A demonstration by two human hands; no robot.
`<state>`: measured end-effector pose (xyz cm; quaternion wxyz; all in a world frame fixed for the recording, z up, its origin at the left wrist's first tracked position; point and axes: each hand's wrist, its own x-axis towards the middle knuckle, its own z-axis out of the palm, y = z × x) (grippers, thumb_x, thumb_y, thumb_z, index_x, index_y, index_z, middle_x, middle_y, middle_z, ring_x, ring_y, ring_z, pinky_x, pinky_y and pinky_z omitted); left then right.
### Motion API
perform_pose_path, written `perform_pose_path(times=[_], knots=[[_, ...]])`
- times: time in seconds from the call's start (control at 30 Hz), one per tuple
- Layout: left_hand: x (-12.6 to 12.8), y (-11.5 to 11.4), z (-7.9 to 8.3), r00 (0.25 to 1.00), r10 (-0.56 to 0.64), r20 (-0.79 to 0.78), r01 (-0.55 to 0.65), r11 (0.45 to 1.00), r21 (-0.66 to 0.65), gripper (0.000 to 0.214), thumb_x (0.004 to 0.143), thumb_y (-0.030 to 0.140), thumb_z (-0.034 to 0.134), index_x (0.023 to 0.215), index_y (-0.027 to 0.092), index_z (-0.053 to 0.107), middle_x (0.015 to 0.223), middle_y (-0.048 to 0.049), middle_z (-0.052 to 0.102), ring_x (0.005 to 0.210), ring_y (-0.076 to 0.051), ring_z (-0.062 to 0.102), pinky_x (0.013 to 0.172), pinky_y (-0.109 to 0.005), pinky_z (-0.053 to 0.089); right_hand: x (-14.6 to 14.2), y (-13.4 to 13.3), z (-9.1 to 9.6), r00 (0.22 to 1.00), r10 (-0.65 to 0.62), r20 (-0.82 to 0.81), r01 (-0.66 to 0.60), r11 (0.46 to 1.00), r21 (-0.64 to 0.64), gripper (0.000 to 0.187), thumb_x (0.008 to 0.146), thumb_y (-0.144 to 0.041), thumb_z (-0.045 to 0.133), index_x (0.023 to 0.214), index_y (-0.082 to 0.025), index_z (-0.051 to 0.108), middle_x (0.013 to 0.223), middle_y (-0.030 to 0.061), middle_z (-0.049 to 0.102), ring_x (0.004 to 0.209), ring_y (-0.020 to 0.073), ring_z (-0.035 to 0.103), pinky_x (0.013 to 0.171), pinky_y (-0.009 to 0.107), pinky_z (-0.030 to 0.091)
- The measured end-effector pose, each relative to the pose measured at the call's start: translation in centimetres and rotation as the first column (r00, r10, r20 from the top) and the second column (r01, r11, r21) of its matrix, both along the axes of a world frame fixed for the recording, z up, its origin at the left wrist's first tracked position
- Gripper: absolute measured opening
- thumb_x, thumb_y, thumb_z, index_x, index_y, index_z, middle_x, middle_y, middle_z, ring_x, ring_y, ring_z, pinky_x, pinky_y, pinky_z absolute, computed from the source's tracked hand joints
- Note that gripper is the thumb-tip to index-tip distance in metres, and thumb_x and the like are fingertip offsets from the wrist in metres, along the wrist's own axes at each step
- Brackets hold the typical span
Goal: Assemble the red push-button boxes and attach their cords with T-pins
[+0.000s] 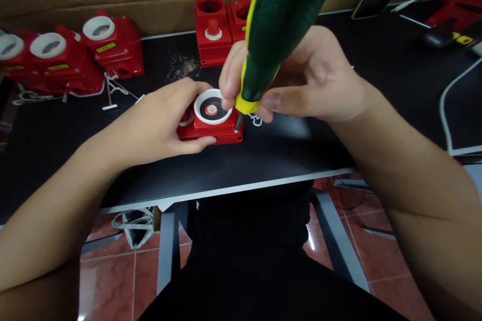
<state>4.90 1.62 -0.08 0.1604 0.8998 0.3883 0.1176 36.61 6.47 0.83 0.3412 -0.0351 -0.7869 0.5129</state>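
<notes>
The right hand [312, 75] pinches a green-and-yellow screwdriver [282, 22] low down, thumb and fingers closed about its yellow collar. The handle leans, its top tipping to the right and rising out of view. Its shaft meets the near right corner of the red box [222, 133], at what looks like a screw head [236, 130]; whether the tip is fully seated, I cannot tell. The left hand [165, 110] clasps the box's left end, thumb along the near side, fingers over the far side. The box lies on the black table [293, 148], its white ring [199, 113] facing up.

The lean is the likeliest cause of trouble — a tilted tip could ride out of the head, chew it, or skid across the casing. With the hold at one end and the push at the other, the box could also twist. A white cord [256, 120] just beyond the box's right end might get trapped under it if it slides.

Beyond the box stand other red housings [213, 50], with loose debris [184, 66] left of them; more white-rimmed units [124, 52] sit farther left of the box.
</notes>
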Motion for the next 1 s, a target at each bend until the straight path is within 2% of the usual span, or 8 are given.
perform_pose_path(times=[0.1, 0.23, 0.37, 0.5, 0.6, 0.7, 0.87, 1.0], knots=[[0.3, 0.0, 0.4, 1.0, 0.008, 0.011, -0.008, 0.999, -0.038, 0.066, 0.111, 0.065, 0.073, 0.162, 0.023, 0.07, 0.151, -0.0149, 0.084, 0.126, -0.039, 0.084, 0.114, -0.056, 0.073, -0.4, 0.1, 0.0, 0.998, -0.026, 0.058, 0.032, 0.994, -0.102, 0.015, 0.097, -0.036, 0.098, 0.107, -0.029, 0.091, 0.121, -0.0037, 0.096, 0.101, 0.0172, 0.09, 0.077, 0.019, 0.072], [0.4, -0.1, 0.4, 1.0, 0.009, 0.025, -0.008, 0.999, -0.044, 0.066, 0.11, 0.067, 0.074, 0.159, 0.023, 0.071, 0.148, -0.0147, 0.085, 0.125, -0.04, 0.085, 0.112, -0.057, 0.073, -1.1, 0.0, -0.9, 0.999, -0.025, -0.023, 0.023, 0.995, -0.096, 0.016, 0.1, -0.032, 0.103, 0.109, -0.026, 0.09, 0.12, -0.0007, 0.096, 0.091, 0.0157, 0.087, 0.083, 0.026, 0.077], [0.4, -0.1, 0.4, 0.999, -0.011, 0.035, 0.012, 0.999, -0.036, 0.066, 0.112, 0.065, 0.072, 0.162, 0.022, 0.068, 0.155, -0.0158, 0.084, 0.131, -0.039, 0.084, 0.116, -0.056, 0.072, -1.5, 0.2, -1.9, 0.996, -0.024, -0.086, 0.015, 0.994, -0.111, 0.027, 0.101, -0.029, 0.112, 0.109, -0.019, 0.088, 0.108, -0.002, 0.091, 0.096, 0.0144, 0.087, 0.086, 0.025, 0.071], [0.3, 0.0, 0.3, 0.999, 0.0, 0.044, 0.003, 0.999, -0.048, 0.066, 0.11, 0.067, 0.076, 0.16, 0.023, 0.069, 0.156, -0.016, 0.084, 0.132, -0.041, 0.084, 0.117, -0.057, 0.073, -1.7, 0.4, -1.7, 0.994, -0.046, -0.099, 0.041, 0.998, -0.053, 0.034, 0.093, -0.026, 0.119, 0.099, -0.022, 0.086, 0.102, -0.0021, 0.087, 0.088, 0.0151, 0.081, 0.07, 0.025, 0.063], [0.4, 0.0, 0.4, 0.999, 0.01, 0.035, -0.008, 0.999, -0.046, 0.066, 0.11, 0.069, 0.076, 0.158, 0.024, 0.07, 0.151, -0.0148, 0.085, 0.126, -0.04, 0.084, 0.113, -0.058, 0.074, -1.4, 0.1, -0.9, 0.991, -0.05, -0.123, 0.043, 0.997, -0.06, 0.031, 0.092, -0.019, 0.117, 0.109, -0.023, 0.091, 0.108, -0.0007, 0.09, 0.094, 0.0175, 0.086, 0.067, 0.024, 0.065], [0.4, -0.1, 0.6, 1.0, 0.028, -0.013, -0.029, 0.999, -0.039, 0.068, 0.112, 0.07, 0.073, 0.162, 0.023, 0.07, 0.148, -0.0146, 0.084, 0.123, -0.039, 0.083, 0.111, -0.057, 0.075, -0.7, -0.7, 0.3, 0.996, -0.082, -0.023, 0.076, 0.98, -0.184, 0.028, 0.101, -0.021, 0.111, 0.122, -0.023, 0.092, 0.121, -0.001, 0.095, 0.106, 0.0171, 0.091, 0.073, 0.021, 0.072], [0.2, -0.1, 0.4, 0.999, 0.011, -0.033, -0.011, 1.0, -0.011, 0.076, 0.115, 0.075, 0.067, 0.171, 0.023, 0.067, 0.151, -0.0152, 0.084, 0.127, -0.04, 0.082, 0.111, -0.058, 0.075, 0.6, -1.5, 1.2, 0.999, -0.033, 0.038, 0.041, 0.964, -0.261, 0.027, 0.109, -0.027, 0.1, 0.136, -0.027, 0.095, 0.129, -0.003, 0.099, 0.081, 0.0117, 0.085, 0.064, 0.017, 0.068], [-0.1, 0.1, -0.2, 1.0, -0.014, 0.003, 0.014, 0.999, 0.036, 0.074, 0.119, 0.076, 0.062, 0.168, 0.022, 0.069, 0.142, -0.0131, 0.082, 0.119, -0.036, 0.083, 0.108, -0.054, 0.074, 0.8, -1.4, 0.9, 0.99, -0.081, 0.115, 0.106, 0.966, -0.237, 0.023, 0.11, -0.03, 0.102, 0.132, -0.032, 0.098, 0.126, -0.006, 0.099, 0.077, 0.0113, 0.085, 0.063, 0.018, 0.069]])
